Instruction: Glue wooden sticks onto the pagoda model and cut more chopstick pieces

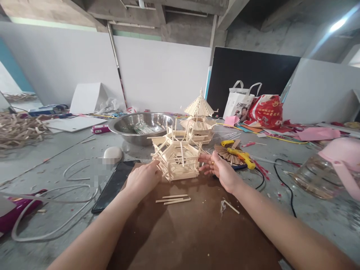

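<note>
A small pavilion model (181, 161) built of thin wooden sticks stands on a brown board (197, 232) in front of me. My left hand (144, 177) grips its lower left side, the fingertips partly hidden at the sticks. On the other side, my right hand (222, 170) has its fingers stretched out and apart, close to the model's right wall; whether they touch it I cannot tell. Several loose sticks (174, 200) lie on the board before the model. Another short stick (232, 206) lies to the right by a wisp of dried glue.
Behind stands a finished-looking stick pavilion (199, 108) beside a steel basin (126, 131). A yellow glue gun (242, 155) with a black cord lies at right, near a pink-lidded jug (317, 176). At left are a black phone-like slab (108, 195), white cable (56, 236) and heaped wood strips (22, 131).
</note>
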{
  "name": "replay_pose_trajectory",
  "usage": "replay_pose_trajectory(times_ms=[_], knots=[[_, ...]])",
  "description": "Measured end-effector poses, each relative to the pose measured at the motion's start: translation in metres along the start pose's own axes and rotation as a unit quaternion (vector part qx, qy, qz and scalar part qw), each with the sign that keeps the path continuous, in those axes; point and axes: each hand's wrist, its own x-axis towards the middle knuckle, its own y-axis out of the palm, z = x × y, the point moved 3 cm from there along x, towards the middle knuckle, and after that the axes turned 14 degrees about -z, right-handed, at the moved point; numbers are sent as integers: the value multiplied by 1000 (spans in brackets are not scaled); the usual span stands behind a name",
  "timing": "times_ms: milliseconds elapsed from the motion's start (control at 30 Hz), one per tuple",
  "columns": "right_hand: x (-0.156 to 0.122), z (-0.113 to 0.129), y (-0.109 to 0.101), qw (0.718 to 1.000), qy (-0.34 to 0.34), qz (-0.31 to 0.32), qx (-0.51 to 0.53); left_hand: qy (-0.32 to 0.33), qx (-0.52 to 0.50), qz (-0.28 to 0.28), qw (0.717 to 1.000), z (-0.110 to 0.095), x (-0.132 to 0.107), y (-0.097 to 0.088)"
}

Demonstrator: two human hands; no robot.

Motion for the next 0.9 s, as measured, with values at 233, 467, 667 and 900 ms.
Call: replay_pose_trajectory(times_ms=[233,467,667,900], knots=[[-3,16,-21,998,-42,-27,-40,-38,8,-21,999,11,5,-5],[31,12,-93,953,-103,-228,-171,-36,-137,-361,922,7,-7,-45],[53,-6,-107,830,-160,-191,-498,178,-261,-398,861,-20,-35,-47],[70,5,-69,787,-173,-67,-588,367,-228,-81,898,-72,-54,-9]])
